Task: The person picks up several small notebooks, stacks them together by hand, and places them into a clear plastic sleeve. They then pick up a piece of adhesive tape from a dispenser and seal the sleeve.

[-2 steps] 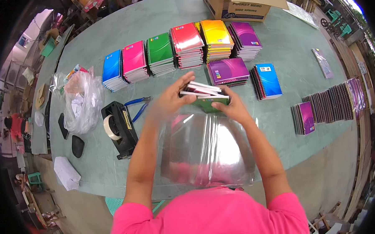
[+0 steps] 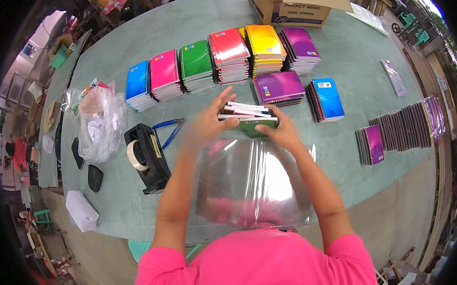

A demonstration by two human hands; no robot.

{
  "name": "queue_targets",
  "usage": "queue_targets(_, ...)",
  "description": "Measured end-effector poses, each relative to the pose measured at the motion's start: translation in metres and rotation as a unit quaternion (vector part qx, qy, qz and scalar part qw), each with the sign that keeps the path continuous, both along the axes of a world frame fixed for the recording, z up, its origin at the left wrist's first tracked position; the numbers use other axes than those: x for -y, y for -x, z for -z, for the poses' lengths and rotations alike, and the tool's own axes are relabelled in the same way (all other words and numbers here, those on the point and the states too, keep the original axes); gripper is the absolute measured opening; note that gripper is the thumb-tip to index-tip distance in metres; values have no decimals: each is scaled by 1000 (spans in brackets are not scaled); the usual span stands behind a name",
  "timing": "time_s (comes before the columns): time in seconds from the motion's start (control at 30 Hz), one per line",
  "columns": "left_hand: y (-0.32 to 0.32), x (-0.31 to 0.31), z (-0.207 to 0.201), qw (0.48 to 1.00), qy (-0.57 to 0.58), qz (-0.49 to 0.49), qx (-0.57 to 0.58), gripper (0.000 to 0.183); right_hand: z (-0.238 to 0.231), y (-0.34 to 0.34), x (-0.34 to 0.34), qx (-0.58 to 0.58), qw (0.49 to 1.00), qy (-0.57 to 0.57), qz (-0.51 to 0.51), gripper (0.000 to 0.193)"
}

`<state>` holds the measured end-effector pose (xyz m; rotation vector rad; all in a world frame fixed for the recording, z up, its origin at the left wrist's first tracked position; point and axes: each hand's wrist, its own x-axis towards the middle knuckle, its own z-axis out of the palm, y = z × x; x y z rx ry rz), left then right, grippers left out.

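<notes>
My right hand [image 2: 280,129] is closed around a small bundle of spiral notebooks [image 2: 258,127], its thumb pressed on the green cover that faces me. The white page edges point upward and sit unevenly. At the bundle's left end is my left hand [image 2: 212,117], partly blurred, with fingers stretched out and the thumb apart, touching the notebooks' edge. Below both hands, clear plastic sheets [image 2: 250,182] lie flat on the table. Just beyond the hands is a short pile of purple notebooks [image 2: 278,87].
Coloured notebook stacks, including a green one [image 2: 196,60], line the far side. Blue notebooks [image 2: 328,98] and a wrapped notebook row [image 2: 404,127] stand right. A tape dispenser [image 2: 148,156], blue-handled pliers [image 2: 169,130] and a plastic bag [image 2: 103,127] lie left. A cardboard box [image 2: 299,12] stands behind.
The bundle has tilted slightly in my hands and its page edges have shifted a little. My left hand still touches its left end; the rest looks the same.
</notes>
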<state>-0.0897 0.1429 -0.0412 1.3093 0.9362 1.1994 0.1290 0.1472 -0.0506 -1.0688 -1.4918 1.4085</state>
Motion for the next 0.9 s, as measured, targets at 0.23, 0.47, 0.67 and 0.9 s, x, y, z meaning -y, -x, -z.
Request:
queue_targets(0.23,-31,3,36,988,6,-97,116,78,9,32,0,-89,988,-11,123,70)
queue_targets(0.47,-29,6,32,998,-18,-16,-56,98,37,18,-3,-53,996,8,71,79)
queue_targets(0.67,-6,-1,-7,977,-26,105,-186,99,30,12,5,-94,992,25,84,66)
queue_targets(0.9,-31,3,58,983,75,36,-165,87,37,14,3,-63,993,6,102,62)
